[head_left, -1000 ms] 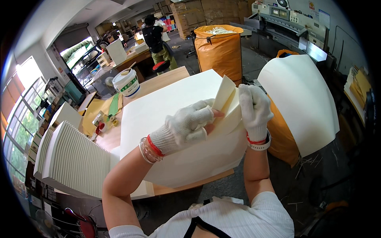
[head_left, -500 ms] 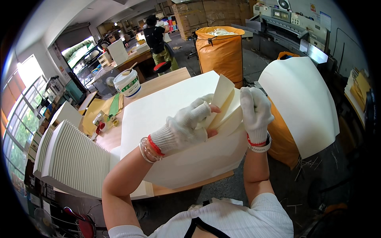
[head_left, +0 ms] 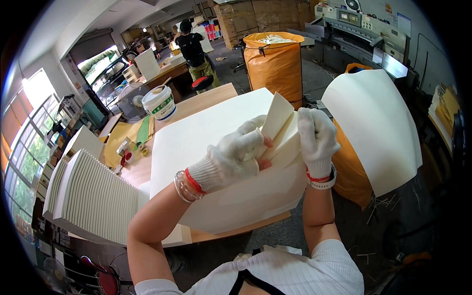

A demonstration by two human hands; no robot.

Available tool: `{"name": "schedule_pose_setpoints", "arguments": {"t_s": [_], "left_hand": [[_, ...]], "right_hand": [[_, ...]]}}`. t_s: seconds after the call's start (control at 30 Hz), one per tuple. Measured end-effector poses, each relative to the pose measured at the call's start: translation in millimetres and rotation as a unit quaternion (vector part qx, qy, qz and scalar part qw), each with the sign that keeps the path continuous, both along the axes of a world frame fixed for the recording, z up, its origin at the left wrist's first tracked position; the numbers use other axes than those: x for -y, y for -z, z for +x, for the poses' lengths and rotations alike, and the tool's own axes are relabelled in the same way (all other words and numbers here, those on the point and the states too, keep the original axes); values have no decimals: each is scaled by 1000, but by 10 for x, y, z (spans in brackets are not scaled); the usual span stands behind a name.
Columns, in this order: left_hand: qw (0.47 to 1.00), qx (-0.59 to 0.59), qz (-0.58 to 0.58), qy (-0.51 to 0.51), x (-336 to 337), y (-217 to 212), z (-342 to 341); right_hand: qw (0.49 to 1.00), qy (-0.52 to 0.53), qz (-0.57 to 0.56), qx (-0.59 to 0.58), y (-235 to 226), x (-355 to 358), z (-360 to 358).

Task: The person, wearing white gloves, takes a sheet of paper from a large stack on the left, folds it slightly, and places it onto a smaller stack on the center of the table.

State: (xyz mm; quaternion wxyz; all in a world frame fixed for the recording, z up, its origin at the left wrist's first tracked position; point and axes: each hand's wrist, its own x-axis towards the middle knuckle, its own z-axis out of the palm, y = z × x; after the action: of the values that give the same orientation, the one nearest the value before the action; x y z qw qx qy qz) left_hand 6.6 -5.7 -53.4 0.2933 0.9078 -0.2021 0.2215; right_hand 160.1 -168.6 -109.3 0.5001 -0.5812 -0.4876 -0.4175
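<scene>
Large white paper sheets (head_left: 196, 130) lie spread over the table in front of me. Their right corner is lifted, and several layers there fan apart into upright cream-white flaps (head_left: 276, 114). My left hand (head_left: 228, 157), in a white knit glove with bare fingertips showing, is closed on these flaps from the left. On the right, my gloved right hand (head_left: 318, 137) is curled at the outer edge of the lifted sheets, its fingers pressed together around the paper; the fingertips are hidden. The near part of the paper droops past the table's front edge.
A tall stack of folded white sheets (head_left: 93, 201) stands at left. Behind it are yellow paper (head_left: 117, 142), tape rolls and a white bucket (head_left: 159, 104). An orange bag (head_left: 273, 69) stands beyond the table; a large curved white sheet (head_left: 373, 132) rests at right. A person (head_left: 194, 51) works farther back.
Both hands keep their hold and barely move. The lifted flaps tilt slightly to the right, and the whole view shifts a little.
</scene>
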Motion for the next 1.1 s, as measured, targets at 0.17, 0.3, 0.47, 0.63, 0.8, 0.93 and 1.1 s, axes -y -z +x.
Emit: {"name": "schedule_pose_setpoints", "arguments": {"t_s": [0.17, 0.3, 0.47, 0.63, 0.8, 0.93, 1.1], "left_hand": [[999, -38, 2, 10, -64, 24, 19], [994, -106, 31, -7, -41, -66, -2], [1000, -18, 9, -7, -45, 63, 27], [998, -36, -47, 6, -18, 43, 22], [994, -108, 12, -3, -42, -37, 18], [1000, -23, 4, -9, -4, 28, 13], [999, -40, -27, -18, -4, 46, 32]], "right_hand": [[993, 24, 27, 114, 26, -25, 70], [996, 21, 33, 78, 55, -57, 76], [999, -19, 3, -25, 16, -12, 10], [998, 12, 41, 52, -10, -35, -7], [999, -9, 37, 13, 17, -59, -1], [997, -26, 20, -70, 15, -27, -31], [999, -4, 38, -38, -15, -30, -62]]}}
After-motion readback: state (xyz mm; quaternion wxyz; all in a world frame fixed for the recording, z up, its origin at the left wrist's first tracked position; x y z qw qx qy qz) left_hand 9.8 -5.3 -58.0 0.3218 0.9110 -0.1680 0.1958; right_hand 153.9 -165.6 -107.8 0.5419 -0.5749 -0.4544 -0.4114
